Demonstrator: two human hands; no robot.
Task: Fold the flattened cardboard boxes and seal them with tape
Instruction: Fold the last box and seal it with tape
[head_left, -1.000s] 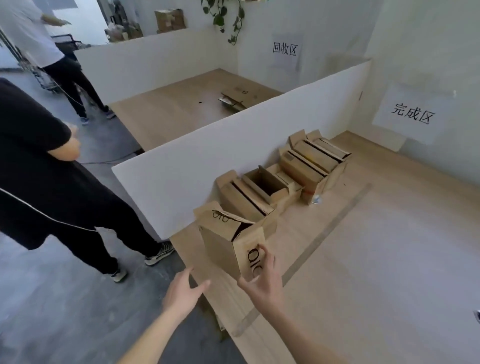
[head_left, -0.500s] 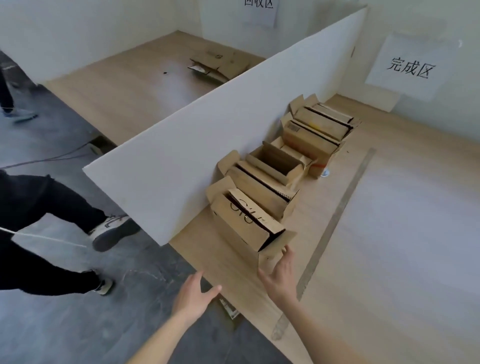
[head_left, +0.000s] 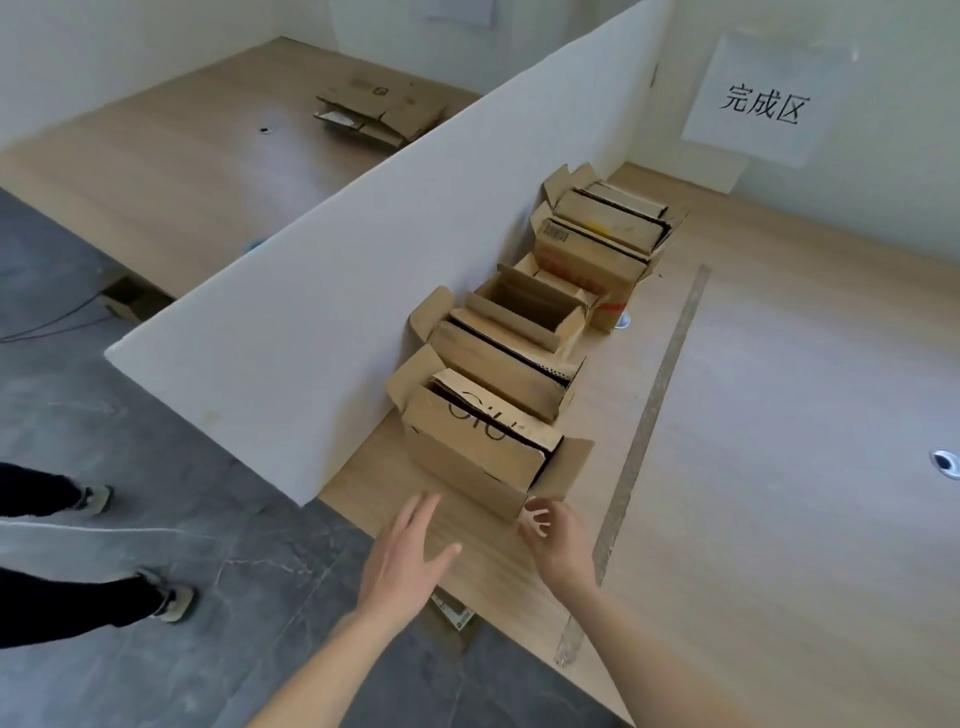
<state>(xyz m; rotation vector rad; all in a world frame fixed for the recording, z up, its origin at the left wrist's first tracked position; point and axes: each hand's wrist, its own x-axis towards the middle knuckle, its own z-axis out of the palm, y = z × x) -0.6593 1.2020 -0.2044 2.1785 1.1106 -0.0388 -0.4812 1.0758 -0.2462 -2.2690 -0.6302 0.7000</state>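
A row of several folded cardboard boxes stands along a white divider board (head_left: 322, 291) on a wooden table (head_left: 779, 415). The nearest box (head_left: 467, 457) has black lettering on its top flap and one end flap sticking out to the right. My left hand (head_left: 405, 556) hovers flat with spread fingers just in front of that box, not touching it. My right hand (head_left: 556, 535) is at the box's near right corner, fingers loosely spread, close to the open end flap; contact is unclear. Neither hand holds anything.
More boxes (head_left: 602, 244) continue toward the back wall with its paper sign (head_left: 758, 104). A strip of tape (head_left: 644, 447) runs along the tabletop. Flattened cardboard (head_left: 379, 109) lies on the table beyond the divider. A person's legs (head_left: 78, 561) stand on the grey floor at left.
The nearest box has been set down in line against the divider. Both hands have come off it and drawn back slightly. The person at left has stepped further away.
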